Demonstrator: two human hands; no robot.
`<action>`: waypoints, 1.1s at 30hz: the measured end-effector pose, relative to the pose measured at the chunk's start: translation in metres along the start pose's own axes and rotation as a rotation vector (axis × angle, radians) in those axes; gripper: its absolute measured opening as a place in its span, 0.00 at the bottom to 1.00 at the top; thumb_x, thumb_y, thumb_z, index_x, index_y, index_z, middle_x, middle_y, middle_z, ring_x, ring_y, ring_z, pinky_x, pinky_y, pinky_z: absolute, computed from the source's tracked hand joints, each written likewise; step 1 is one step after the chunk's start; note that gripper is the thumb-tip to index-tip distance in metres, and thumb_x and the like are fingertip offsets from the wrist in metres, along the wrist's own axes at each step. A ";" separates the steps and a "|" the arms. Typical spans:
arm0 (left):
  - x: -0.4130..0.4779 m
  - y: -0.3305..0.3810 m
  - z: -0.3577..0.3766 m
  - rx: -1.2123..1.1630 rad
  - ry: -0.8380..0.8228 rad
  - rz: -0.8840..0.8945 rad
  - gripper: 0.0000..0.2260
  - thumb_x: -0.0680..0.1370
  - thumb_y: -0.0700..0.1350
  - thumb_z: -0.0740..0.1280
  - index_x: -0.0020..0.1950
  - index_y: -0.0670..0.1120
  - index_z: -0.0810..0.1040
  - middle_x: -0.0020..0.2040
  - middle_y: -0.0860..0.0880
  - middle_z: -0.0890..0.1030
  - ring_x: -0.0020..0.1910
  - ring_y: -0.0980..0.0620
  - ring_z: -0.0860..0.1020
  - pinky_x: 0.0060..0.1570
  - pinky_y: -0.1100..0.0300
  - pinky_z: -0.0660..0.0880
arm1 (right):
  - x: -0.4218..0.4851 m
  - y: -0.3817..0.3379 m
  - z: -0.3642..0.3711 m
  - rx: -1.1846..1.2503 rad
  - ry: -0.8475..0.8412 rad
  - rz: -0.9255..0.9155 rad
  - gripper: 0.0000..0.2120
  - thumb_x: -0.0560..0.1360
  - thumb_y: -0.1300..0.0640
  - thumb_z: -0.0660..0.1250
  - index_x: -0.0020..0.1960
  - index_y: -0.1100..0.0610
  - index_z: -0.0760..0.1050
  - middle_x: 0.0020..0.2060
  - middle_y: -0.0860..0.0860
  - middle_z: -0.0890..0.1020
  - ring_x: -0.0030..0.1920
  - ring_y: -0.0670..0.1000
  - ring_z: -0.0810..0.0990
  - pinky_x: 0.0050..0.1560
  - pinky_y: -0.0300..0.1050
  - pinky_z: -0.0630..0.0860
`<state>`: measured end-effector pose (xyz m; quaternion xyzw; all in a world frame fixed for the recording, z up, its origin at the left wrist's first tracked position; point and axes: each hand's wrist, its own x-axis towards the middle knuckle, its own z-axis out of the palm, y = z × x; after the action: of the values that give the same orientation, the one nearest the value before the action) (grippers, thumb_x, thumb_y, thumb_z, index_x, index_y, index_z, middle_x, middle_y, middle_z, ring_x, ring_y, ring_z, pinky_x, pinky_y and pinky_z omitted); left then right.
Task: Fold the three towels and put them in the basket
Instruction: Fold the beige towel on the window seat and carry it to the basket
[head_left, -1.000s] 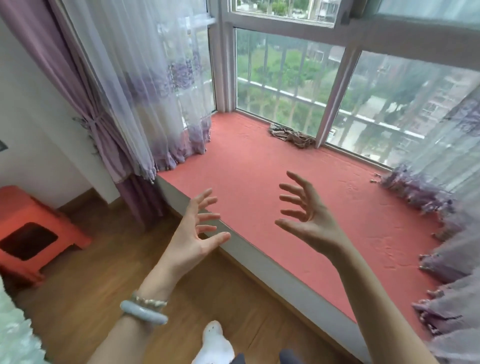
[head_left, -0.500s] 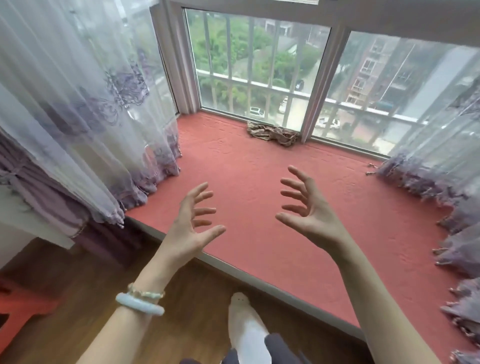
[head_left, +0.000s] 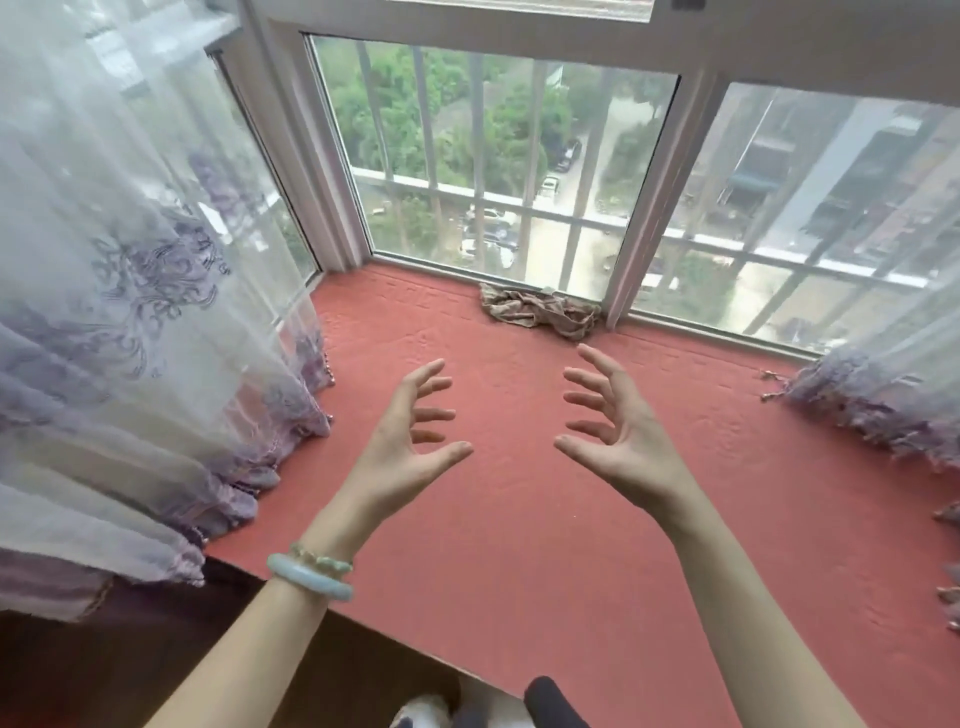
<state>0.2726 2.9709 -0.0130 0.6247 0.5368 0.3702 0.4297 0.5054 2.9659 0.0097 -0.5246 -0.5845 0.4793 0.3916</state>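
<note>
My left hand (head_left: 405, 441) and my right hand (head_left: 618, 431) are raised side by side over a red padded window seat (head_left: 519, 545), palms facing each other, fingers spread, holding nothing. The left wrist wears a pale green bangle and a bead bracelet. A crumpled beige-brown cloth (head_left: 540, 309) lies at the back of the seat against the window frame, well beyond both hands. No folded towel and no basket are in view.
Sheer purple-trimmed curtains hang at the left (head_left: 130, 338) and at the right (head_left: 883, 405) of the seat. Glass windows with bars (head_left: 493, 171) close off the back. The seat's front edge (head_left: 363, 618) drops to a dark wooden floor, where my feet show.
The view has swung right and closer to the window seat; the orange stool at the left has left the frame. Both hands stay open, now nearer together and over the seat.
</note>
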 end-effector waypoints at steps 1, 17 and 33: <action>0.015 -0.004 -0.002 0.001 -0.008 0.002 0.38 0.69 0.38 0.75 0.72 0.56 0.59 0.65 0.53 0.71 0.55 0.55 0.77 0.54 0.60 0.77 | 0.012 0.002 -0.002 0.001 0.011 0.010 0.39 0.69 0.68 0.71 0.71 0.44 0.59 0.64 0.49 0.72 0.62 0.45 0.74 0.59 0.44 0.75; 0.218 -0.093 0.003 -0.003 -0.171 -0.029 0.33 0.70 0.36 0.74 0.68 0.56 0.62 0.63 0.49 0.71 0.52 0.54 0.76 0.50 0.59 0.76 | 0.169 0.061 -0.013 -0.028 0.253 0.137 0.33 0.69 0.69 0.71 0.68 0.48 0.65 0.60 0.50 0.74 0.58 0.48 0.76 0.49 0.33 0.77; 0.389 -0.168 0.073 0.155 -0.251 -0.074 0.30 0.71 0.40 0.72 0.66 0.60 0.63 0.62 0.54 0.72 0.52 0.57 0.76 0.48 0.64 0.75 | 0.328 0.186 -0.075 -0.236 0.334 0.262 0.23 0.69 0.65 0.70 0.60 0.48 0.73 0.50 0.47 0.80 0.44 0.34 0.78 0.47 0.28 0.74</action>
<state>0.3388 3.3541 -0.1958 0.6773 0.5283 0.2305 0.4572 0.5749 3.2993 -0.1686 -0.7099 -0.4907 0.3610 0.3534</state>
